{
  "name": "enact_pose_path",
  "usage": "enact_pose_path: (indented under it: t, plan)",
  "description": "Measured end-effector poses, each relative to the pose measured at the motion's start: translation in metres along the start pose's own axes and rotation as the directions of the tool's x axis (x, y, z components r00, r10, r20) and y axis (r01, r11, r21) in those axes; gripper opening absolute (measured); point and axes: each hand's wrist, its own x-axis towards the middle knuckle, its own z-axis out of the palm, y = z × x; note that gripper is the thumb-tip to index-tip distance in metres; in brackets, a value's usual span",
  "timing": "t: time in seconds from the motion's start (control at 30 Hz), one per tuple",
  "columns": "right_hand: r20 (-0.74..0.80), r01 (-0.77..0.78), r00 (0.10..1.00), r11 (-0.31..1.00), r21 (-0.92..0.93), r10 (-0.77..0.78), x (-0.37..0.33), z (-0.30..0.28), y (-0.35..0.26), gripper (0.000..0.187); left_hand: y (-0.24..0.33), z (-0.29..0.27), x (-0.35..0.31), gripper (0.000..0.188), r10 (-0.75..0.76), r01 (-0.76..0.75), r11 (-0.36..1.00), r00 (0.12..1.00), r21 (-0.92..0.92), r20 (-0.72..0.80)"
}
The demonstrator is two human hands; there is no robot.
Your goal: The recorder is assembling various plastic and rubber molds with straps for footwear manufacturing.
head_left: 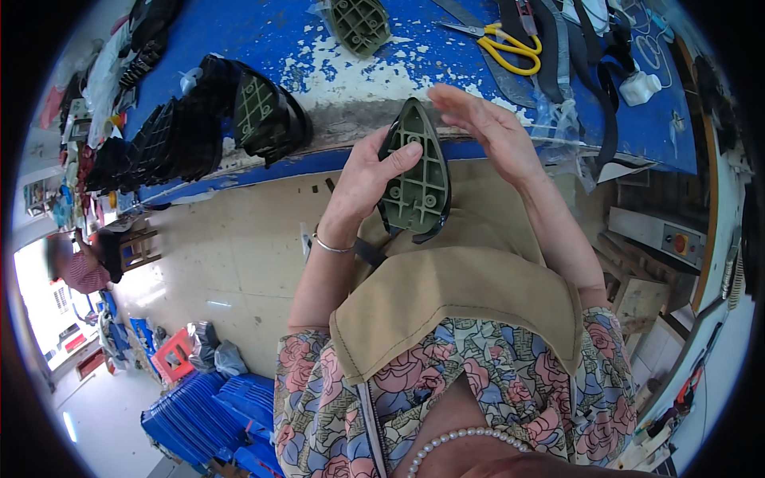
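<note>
In front of my apron, my left hand point(368, 171) grips a pointed, ribbed green plastic piece point(413, 195), its thumb pressed on the ribs. A glossy black band runs around the piece's edge, and its narrow tip points away from me. My right hand point(488, 127) is beside the tip with fingers stretched out and nothing in them; whether it touches the band cannot be seen clearly. A similar green piece point(358, 28) lies farther off on the blue worktable point(335, 158). To the left, a row of black pieces point(175, 139) ends with a green-faced one point(256, 115).
Yellow-handled scissors point(510, 49) lie at the far right, near black strips point(594, 72) and a white bottle point(640, 88). A box with a red knob point(680, 241) stands right. On the floor at left are stacked blue crates point(195, 418) and a red stool point(171, 356). Another person point(84, 271) is far left.
</note>
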Motion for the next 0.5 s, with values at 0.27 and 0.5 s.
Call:
enact_pose_path:
  t: [0.27,0.5]
  plan:
    - [0.255,0.187,0.953,0.979,-0.08,-0.162,0.01,0.022,-0.002,0.059,0.008,0.017,0.003,0.035,-0.037,0.037,0.999,0.999,-0.002,-0.002]
    - [0.223,0.136,0.973,0.927,-0.35,-0.058,0.012,0.017,-0.004,0.053,0.01,0.029,0.002,0.027,-0.064,0.046,0.993,0.982,-0.106,-0.176]
